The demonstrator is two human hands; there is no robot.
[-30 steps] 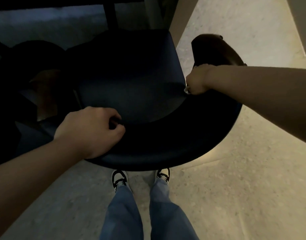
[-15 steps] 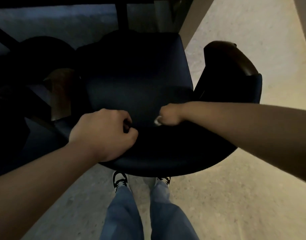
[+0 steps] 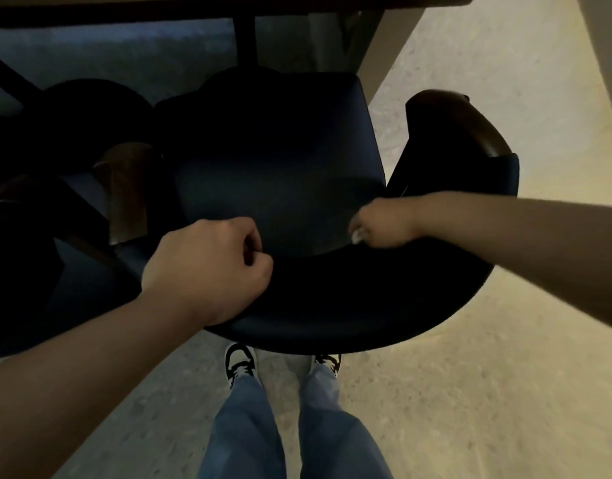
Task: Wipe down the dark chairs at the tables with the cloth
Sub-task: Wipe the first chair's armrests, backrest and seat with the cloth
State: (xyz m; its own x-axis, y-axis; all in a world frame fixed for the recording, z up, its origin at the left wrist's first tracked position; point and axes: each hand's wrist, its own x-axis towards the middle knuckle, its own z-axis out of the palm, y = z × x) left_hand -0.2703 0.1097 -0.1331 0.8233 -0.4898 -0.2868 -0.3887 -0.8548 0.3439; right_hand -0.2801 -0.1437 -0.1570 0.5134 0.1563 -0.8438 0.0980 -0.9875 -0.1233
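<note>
Basically mid-wipe: right hand [image 3: 384, 226] balled around a pale cloth [image 3: 357, 236] at centre-right, pressed where chair [image 3: 280, 174] seat meets backrest. Left hand [image 3: 207, 267], fingers curled over the backrest rim lower-centre, nearer the camera; unwiped seat up-left of the cloth.

The chair [image 3: 280, 188] has a dark navy seat with a smooth, faintly sheeny covering that looks like vinyl or leather; its curved backrest [image 3: 332, 316] carries the same covering. The armrest [image 3: 460, 122] ends in glossy dark brown wood. A second armrest [image 3: 128, 191] at the left shows the same polished brown wood. The floor [image 3: 470, 392] is pale, matt and grainy, speckled like concrete. The trousers [image 3: 242, 437] are blue denim cloth, and the sneakers [image 3: 240, 363] look smooth, black and white.
</note>
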